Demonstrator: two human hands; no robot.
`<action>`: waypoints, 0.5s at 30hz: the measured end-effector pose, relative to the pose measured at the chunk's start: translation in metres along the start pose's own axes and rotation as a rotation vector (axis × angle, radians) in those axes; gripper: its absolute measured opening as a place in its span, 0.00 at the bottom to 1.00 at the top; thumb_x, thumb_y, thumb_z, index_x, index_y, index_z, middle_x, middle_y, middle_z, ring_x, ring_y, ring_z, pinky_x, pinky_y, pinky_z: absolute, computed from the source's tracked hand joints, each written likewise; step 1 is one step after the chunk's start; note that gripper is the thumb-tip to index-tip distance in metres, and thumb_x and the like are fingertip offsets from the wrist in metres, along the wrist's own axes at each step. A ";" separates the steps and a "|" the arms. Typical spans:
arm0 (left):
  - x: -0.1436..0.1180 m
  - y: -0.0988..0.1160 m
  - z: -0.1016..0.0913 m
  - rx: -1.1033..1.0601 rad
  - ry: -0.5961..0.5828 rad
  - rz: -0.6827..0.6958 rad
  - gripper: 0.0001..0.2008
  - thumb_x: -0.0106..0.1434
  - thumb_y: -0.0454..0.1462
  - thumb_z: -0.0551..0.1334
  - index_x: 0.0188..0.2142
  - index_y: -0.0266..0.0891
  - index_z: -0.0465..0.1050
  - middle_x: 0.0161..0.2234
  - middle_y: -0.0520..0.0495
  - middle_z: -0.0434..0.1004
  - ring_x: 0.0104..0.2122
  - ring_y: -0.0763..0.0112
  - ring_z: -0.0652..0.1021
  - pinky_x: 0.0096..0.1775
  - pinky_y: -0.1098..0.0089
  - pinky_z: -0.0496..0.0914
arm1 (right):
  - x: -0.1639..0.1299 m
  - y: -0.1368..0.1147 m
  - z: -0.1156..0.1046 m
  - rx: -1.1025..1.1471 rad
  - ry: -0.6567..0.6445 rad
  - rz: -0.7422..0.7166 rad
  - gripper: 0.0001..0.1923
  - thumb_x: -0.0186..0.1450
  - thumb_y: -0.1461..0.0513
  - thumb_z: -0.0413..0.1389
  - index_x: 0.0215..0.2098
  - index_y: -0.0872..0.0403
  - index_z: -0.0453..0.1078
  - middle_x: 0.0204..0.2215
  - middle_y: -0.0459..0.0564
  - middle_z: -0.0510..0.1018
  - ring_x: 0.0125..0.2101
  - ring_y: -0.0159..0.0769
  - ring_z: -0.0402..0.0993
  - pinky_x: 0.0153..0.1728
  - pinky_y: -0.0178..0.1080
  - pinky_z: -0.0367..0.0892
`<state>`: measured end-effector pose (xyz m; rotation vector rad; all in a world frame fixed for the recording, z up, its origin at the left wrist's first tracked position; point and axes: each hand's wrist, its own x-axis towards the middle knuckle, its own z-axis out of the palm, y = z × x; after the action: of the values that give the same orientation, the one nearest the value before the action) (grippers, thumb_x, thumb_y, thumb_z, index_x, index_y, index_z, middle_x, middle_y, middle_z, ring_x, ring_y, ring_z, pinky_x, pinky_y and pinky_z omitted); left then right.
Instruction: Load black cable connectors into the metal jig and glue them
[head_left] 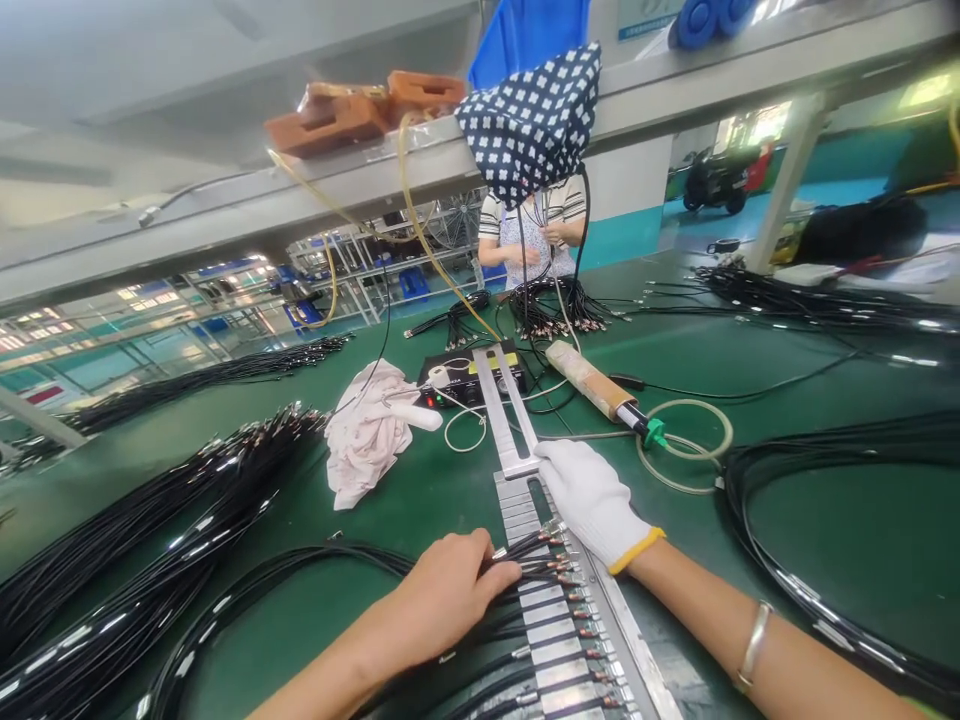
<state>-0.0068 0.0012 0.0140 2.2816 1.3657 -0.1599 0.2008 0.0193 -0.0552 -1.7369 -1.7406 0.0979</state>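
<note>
Green bench mat, factory hall behind, overhead shelf across the top of view.

Near: metal comb fixture runs from the near edge away toward centre, slotted plates in a row. Black cables with brass-tipped ends lie across it, one per slot, tips lined up at the rail on the right side; looks like the slots keep spacing even. Left hand, bare, lies flat on the cable bunch just left of the fixture, fingers close together and pressing down, not wrapped round anything. Right hand, white glove, rests palm-down on the fixture's far section, fingers curled loosely over the rail; likely steadying it. Metal bangle on that wrist.

Open room: bare mat right of the fixture, bounded by a looped black cable coil. Left side crowded by long cable bundles.

Mid: crumpled pink cloth, black control box, a paper-wrapped handled tool with tubing coiled beside it.

Far: more connector bundles; another person in a striped shirt stands at the far edge, partly behind a dotted cloth hanging from the shelf.
</note>
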 end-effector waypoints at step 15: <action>-0.007 0.002 0.000 0.142 0.007 0.024 0.23 0.72 0.50 0.43 0.28 0.42 0.66 0.29 0.45 0.76 0.32 0.57 0.74 0.33 0.64 0.56 | 0.002 0.002 0.000 -0.001 0.007 -0.019 0.15 0.71 0.63 0.47 0.49 0.52 0.74 0.43 0.54 0.80 0.45 0.43 0.73 0.49 0.42 0.65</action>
<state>-0.0085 -0.0050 0.0165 2.4152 1.3698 -0.2484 0.2026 0.0210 -0.0555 -1.7192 -1.7523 0.0826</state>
